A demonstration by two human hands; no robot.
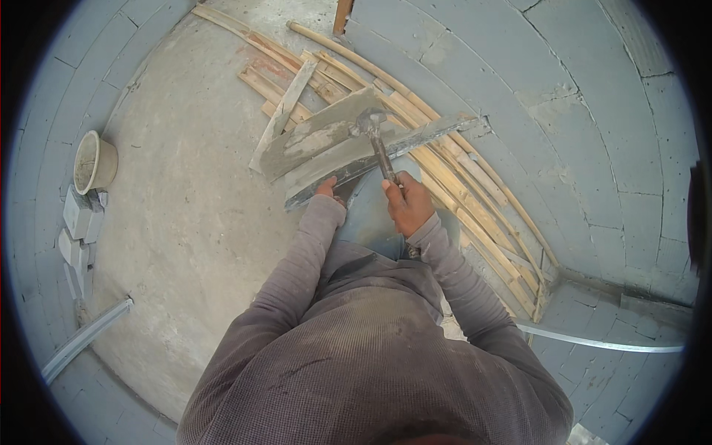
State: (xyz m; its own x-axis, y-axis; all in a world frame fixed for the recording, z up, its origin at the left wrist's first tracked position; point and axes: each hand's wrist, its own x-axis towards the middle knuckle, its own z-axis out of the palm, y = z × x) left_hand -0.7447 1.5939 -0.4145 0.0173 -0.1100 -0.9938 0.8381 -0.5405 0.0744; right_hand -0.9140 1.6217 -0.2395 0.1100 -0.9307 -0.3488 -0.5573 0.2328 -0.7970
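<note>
My right hand (410, 205) is closed round the handle of a hammer (380, 148). The hammer's metal head is raised over a cement-stained trough of joined boards (319, 139); from above I cannot tell if it touches. This trough slants across in front of me, above my legs. At its near edge, toward the left end, my left hand (329, 191) grips the board, with the thumb at the edge and the other fingers partly hidden.
Long wooden strips (445, 178) lie along the grey block wall (549, 133) at right, with short planks (285, 111) beyond the trough. A bucket (96, 163) and several grey blocks (80, 222) stand by the left wall. A metal rail (89, 337) juts in at lower left over the concrete floor (170, 222).
</note>
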